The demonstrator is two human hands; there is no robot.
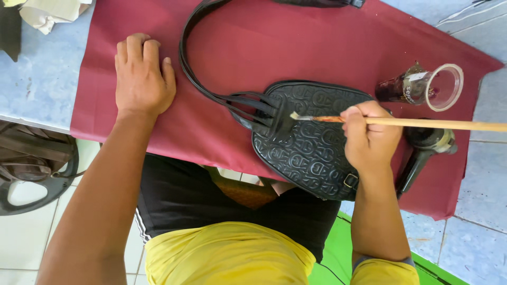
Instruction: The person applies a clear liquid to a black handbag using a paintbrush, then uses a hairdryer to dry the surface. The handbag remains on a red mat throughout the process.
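Note:
A black embossed handbag (311, 148) lies on a dark red cloth (248, 47), its long strap (190, 68) looping up toward the far edge. My right hand (369, 138) grips a thin wooden-handled brush (422, 123), and the bristle tip touches the bag where the strap joins it. My left hand (141, 74) rests flat on the cloth to the left of the strap, fingers together, holding nothing.
A clear plastic cup (425, 87) with dark liquid lies tipped on its side at the right of the cloth. A black hair-dryer-like tool (425, 150) lies below it. Crumpled rags (45, 13) sit at the top left. The blue tiled counter edge runs past my lap.

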